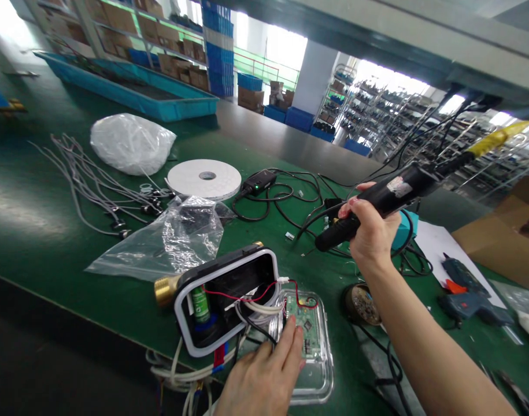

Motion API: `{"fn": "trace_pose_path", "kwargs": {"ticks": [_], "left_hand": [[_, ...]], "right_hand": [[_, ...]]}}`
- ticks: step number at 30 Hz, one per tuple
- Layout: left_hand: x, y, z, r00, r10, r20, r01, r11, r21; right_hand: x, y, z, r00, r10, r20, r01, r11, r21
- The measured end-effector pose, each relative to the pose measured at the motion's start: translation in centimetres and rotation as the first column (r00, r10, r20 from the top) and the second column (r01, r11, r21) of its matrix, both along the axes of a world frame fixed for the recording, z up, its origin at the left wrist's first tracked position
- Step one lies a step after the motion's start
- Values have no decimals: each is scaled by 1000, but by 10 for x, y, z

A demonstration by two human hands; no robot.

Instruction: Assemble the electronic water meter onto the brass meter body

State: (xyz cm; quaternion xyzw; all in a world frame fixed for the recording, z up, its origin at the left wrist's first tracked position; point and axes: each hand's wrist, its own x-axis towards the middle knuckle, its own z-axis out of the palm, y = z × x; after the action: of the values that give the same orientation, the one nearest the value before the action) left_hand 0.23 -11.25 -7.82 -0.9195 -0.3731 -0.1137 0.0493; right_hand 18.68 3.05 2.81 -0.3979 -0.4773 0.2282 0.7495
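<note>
My left hand [268, 370] lies with fingers stretched over a green circuit board [310, 326], pressing it down. The board sits in a clear plastic cover [322, 370]. Beside it a black meter housing [229, 257] with a pale gasket rim stands tilted, its brass fitting [166, 290] sticking out at the left. A green battery [200, 304] shows inside, and red and white wires run from the housing to the board. Raised to the right, my right hand [372, 228] is closed around a black cylindrical corded tool [394, 190] with a yellow-wrapped end.
Right of the cover is a round tin [363, 303], then a glue gun [474, 294] on white paper. Behind lie a tape roll [223, 179], a plastic bag [160, 245], grey cables [86, 179] and a small black box [259, 181] with a green light. A blue tray [177, 110] stands further back.
</note>
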Motion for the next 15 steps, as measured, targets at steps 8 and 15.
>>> {"fn": "trace_pose_path", "kwargs": {"ticks": [8, 15], "left_hand": [[0, -1, 0, 1000, 4, 0, -4, 999, -37], [1, -2, 3, 1000, 3, 18, -2, 999, -42]], "right_hand": [[3, -5, 12, 995, 23, -97, -21, 1000, 17], [7, -14, 17, 991, 28, -134, -27, 1000, 11]]}}
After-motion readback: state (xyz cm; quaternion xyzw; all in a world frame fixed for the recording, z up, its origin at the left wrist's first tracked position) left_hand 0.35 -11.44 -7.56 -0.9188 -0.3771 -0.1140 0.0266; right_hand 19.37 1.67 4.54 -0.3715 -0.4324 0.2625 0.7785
